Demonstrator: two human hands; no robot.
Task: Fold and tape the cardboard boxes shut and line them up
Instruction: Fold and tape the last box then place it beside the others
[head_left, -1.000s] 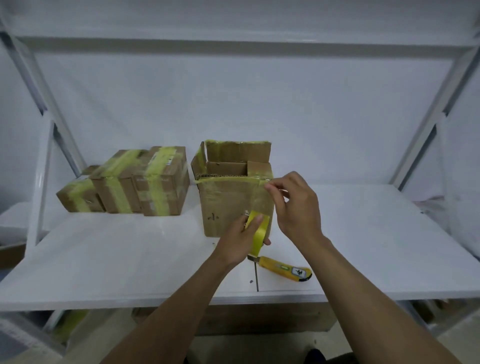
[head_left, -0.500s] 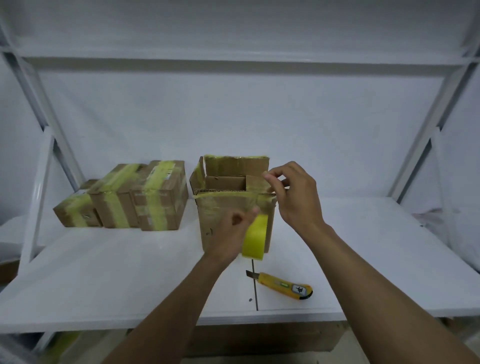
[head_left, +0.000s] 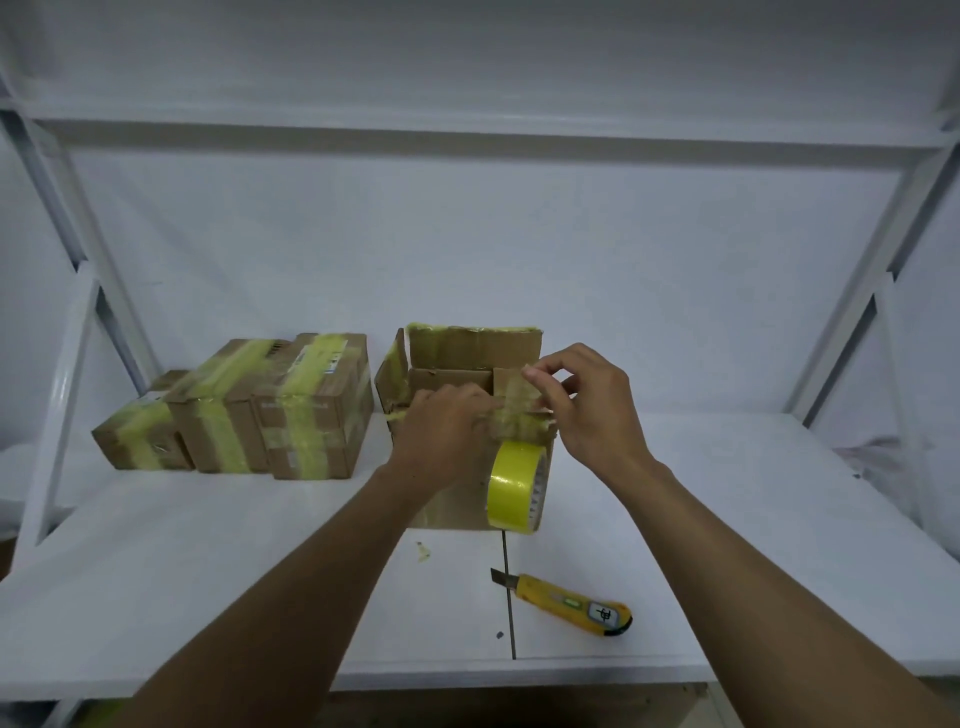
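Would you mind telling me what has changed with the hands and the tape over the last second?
The left hand rose from low on the open box front to its top edge, drawing tape off the yellow tape roll, which now hangs against the box. The right hand stayed pinching the tape end at the right corner. The utility knife and three taped boxes did not move.

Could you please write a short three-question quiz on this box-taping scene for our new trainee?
1. True or false: the open box has its top flaps folded shut.
2. How many taped boxes stand in the row to its left?
3. Which lies nearest the table's front edge: A) tape roll, B) utility knife, C) open box?

Key: 1. False, the flaps stand up. 2. Three. 3. B.
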